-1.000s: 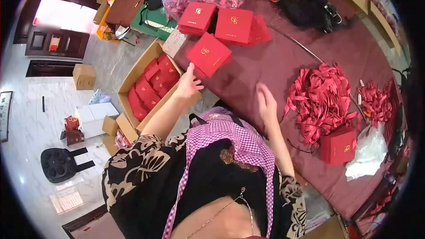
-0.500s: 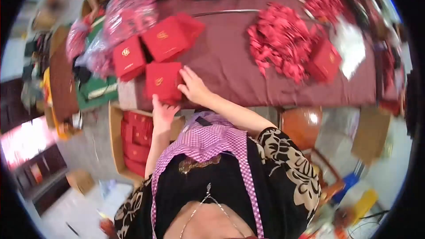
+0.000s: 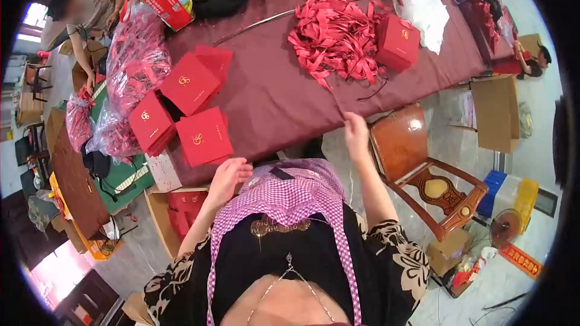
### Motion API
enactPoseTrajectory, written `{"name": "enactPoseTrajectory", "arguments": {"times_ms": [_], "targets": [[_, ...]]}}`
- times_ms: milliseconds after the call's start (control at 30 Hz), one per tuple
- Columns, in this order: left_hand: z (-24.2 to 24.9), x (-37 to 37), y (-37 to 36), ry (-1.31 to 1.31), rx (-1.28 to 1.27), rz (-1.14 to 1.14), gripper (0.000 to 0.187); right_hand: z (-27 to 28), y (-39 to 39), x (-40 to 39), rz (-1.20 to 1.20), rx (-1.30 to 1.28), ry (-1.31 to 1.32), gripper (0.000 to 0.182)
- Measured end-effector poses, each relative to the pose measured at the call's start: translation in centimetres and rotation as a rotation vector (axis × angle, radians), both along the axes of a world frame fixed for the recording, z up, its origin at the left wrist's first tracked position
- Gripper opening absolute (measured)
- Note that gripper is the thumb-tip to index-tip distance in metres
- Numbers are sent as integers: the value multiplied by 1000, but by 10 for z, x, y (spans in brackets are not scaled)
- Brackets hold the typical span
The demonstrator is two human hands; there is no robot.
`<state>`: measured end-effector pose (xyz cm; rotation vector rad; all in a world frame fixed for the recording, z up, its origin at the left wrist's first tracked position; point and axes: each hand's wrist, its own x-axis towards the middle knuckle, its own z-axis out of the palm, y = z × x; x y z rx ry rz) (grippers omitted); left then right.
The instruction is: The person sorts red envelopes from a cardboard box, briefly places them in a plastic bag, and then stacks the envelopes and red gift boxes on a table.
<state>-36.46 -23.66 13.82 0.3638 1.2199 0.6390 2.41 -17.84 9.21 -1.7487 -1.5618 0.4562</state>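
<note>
My left hand (image 3: 229, 177) is held near the table's front edge, just below a stack of square red cards (image 3: 205, 136); its fingers are loosely extended, with nothing seen in them. Farther right, my right hand (image 3: 357, 133) is over the edge, below the pile of red ribbons (image 3: 335, 36). Its fingers are pressed together, and what they hold, if anything, is too small to name. Two more red stacks, one (image 3: 151, 124) at the left and one (image 3: 190, 83) behind, lie beside the first. A red box-like stack (image 3: 397, 43) touches the ribbons' right side.
Plastic bags of red items (image 3: 136, 54) and a printed bag (image 3: 166, 0) stand at the back left, near another person (image 3: 90, 9). White plastic (image 3: 423, 15) lies at the back right. A wooden chair (image 3: 402, 145) is at the right; an open carton (image 3: 160, 211) is below the table's left.
The view has turned and shifted right. Both hands have left the front red stack; my right hand has moved right, towards the ribbons, and my left hand has drawn back.
</note>
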Motion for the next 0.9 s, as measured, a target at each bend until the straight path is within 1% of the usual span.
{"name": "enactPoseTrajectory", "arguments": {"times_ms": [67, 167, 200, 233, 300, 400, 533, 600, 633, 667, 733, 800, 833, 867, 900], "targets": [[5, 16, 21, 54, 103, -45, 31, -1, 19, 45, 9, 123, -227, 22], [24, 22, 46, 56, 180, -29, 26, 4, 44, 79, -68, 134, -457, 31], [9, 53, 61, 72, 196, 2, 26, -29, 60, 115, -74, 93, -498, 36], [11, 66, 72, 67, 199, 40, 26, -38, 71, 132, -53, 94, -489, 36], [27, 66, 68, 70, 217, 92, 24, -29, 81, 137, -26, 87, -586, 38], [33, 82, 60, 73, 211, 207, 24, -28, 87, 144, 17, 16, -599, 37], [25, 104, 51, 99, 154, 232, 25, -25, 95, 151, 69, 111, -506, 20], [24, 117, 51, 86, 136, 224, 25, -24, 98, 157, 108, 119, -421, 20], [26, 124, 51, 89, 136, 236, 25, -22, 99, 159, 138, 168, -377, 21], [28, 130, 50, 99, 131, 259, 25, -29, 101, 164, 166, 177, -275, 20], [31, 144, 51, 148, 80, 294, 25, -2, 109, 161, 229, 164, -100, 16], [32, 154, 51, 167, 59, 317, 26, -3, 112, 168, 164, 284, -191, 16], [32, 157, 53, 183, 64, 299, 26, -1, 114, 174, 161, 260, -180, 16], [33, 158, 53, 205, 65, 286, 26, 8, 117, 173, 147, 256, -122, 20], [37, 154, 42, 225, 53, 321, 26, 16, 119, 169, 145, 249, -56, 25]]}}
